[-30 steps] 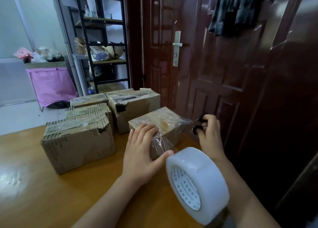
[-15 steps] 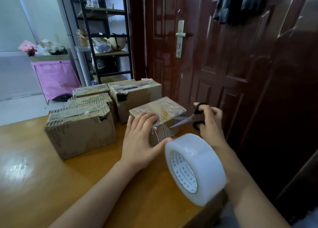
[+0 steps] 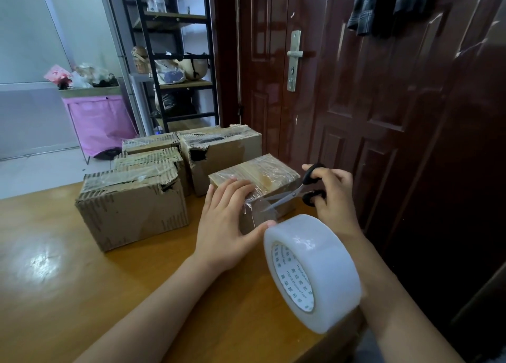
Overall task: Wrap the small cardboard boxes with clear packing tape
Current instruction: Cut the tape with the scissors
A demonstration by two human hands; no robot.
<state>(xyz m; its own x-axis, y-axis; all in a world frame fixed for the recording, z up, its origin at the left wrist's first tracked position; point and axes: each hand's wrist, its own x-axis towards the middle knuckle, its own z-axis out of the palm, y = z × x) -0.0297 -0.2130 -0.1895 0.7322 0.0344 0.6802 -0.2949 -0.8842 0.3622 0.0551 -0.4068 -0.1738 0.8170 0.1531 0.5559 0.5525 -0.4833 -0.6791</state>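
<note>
Since half a second back, the scissors (image 3: 290,195) had swung in: blades that were pointing at the box's right end were now over the front right corner, tips at the tape strand. A second back they were barely visible behind the box.

My right hand (image 3: 332,195) had thumb and fingers through the black loops, handles apart, blades opened a little. Couldn't tell if the blades had bitten the tape yet.

My left hand (image 3: 224,225) lay flat on the small box (image 3: 262,182), fingers (image 3: 232,191) together on the top edge, thumb stretched right along the front face toward the tape roll (image 3: 312,272). Pressing, not gripping.

The small box sat on the wooden table (image 3: 68,266) near its right edge, top shiny with clear wrap, a loose wrinkled strand hanging off the front corner.

The tape roll stood on edge near the table's front right corner, just below the left thumb. Whether its free end ran to the box, I couldn't tell.

Behind and left: large torn box (image 3: 131,209) nearest, two stacked boxes (image 3: 149,154) behind it, another taped box (image 3: 221,151) just behind the small one. Dark door (image 3: 356,102) on the right.
</note>
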